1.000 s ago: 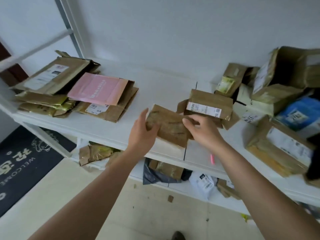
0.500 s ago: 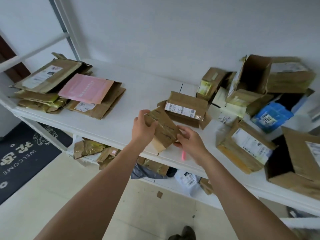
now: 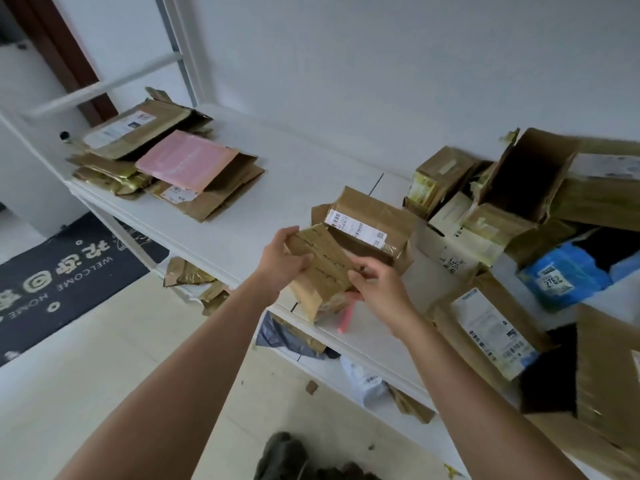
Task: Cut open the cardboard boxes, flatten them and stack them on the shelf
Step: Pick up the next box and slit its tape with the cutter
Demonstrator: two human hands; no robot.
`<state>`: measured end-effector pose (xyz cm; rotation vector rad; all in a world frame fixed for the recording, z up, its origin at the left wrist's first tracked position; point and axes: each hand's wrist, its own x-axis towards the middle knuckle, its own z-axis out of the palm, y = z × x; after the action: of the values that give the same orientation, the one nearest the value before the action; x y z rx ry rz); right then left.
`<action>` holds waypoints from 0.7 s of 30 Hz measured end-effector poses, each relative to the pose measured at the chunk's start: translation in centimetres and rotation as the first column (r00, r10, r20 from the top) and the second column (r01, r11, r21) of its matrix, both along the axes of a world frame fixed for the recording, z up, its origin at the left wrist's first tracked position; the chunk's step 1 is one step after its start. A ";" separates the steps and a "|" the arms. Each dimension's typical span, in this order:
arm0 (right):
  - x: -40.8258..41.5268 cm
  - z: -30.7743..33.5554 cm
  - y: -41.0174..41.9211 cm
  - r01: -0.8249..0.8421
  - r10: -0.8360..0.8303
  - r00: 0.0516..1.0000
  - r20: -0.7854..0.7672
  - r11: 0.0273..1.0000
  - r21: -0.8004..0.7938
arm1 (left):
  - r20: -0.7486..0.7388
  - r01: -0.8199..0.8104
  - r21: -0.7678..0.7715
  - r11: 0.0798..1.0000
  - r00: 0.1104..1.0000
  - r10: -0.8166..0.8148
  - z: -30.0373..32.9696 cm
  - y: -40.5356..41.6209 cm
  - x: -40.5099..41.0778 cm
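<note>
A small brown taped cardboard box (image 3: 320, 268) is held over the front edge of the white shelf (image 3: 287, 188). My left hand (image 3: 282, 259) grips its upper left end. At its lower right side my right hand (image 3: 379, 284) holds it with curled fingers. A pink cutter (image 3: 346, 317) lies on the shelf just under my right hand. Behind the held box stands another brown box with a white label (image 3: 370, 225). A stack of flattened boxes (image 3: 166, 161) with a pink sheet on top lies at the shelf's left end.
Several opened and unopened boxes (image 3: 519, 188) and a blue parcel (image 3: 562, 275) crowd the shelf's right side. A labelled box (image 3: 485, 323) sits at the front right. Packaging scraps lie on the lower shelf (image 3: 194, 275). A dark welcome mat (image 3: 65, 268) covers the floor at left.
The held box has turned more upright and dropped toward the shelf's front edge. Both hands kept their hold. The view has swung left and down.
</note>
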<state>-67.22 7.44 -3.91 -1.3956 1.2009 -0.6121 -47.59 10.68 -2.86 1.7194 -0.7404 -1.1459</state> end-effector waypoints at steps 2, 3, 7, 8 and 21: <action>0.2 -0.4 -0.5 -0.023 0.022 0.999 -0.043 1.000 -0.015 | -0.007 0.004 0.011 1.000 1.000 -0.004 -0.4 -0.3 0.2; 0.1 -0.8 -0.7 -0.049 0.048 0.997 -0.061 0.999 -0.011 | 0.019 0.017 0.024 1.000 1.000 -0.017 -0.6 -0.6 0.2; -1.1 -3.0 -0.7 -0.048 0.045 0.986 -0.158 0.999 -0.015 | 0.096 0.038 0.077 0.996 0.994 -0.045 -1.8 0.4 1.3; -1.5 -3.7 -0.8 -0.049 0.033 0.971 -0.237 0.997 -0.063 | 0.065 0.017 0.074 0.997 0.998 -0.022 -2.3 1.0 2.0; -0.4 -5.6 -2.3 -0.680 0.020 0.481 -0.876 0.640 -0.359 | -0.120 0.024 0.012 1.000 0.993 -0.023 -4.1 2.3 4.3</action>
<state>-67.67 5.10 -9.51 -2.7389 1.3103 0.0318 -43.29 13.00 -6.93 1.6415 -0.6819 -1.2609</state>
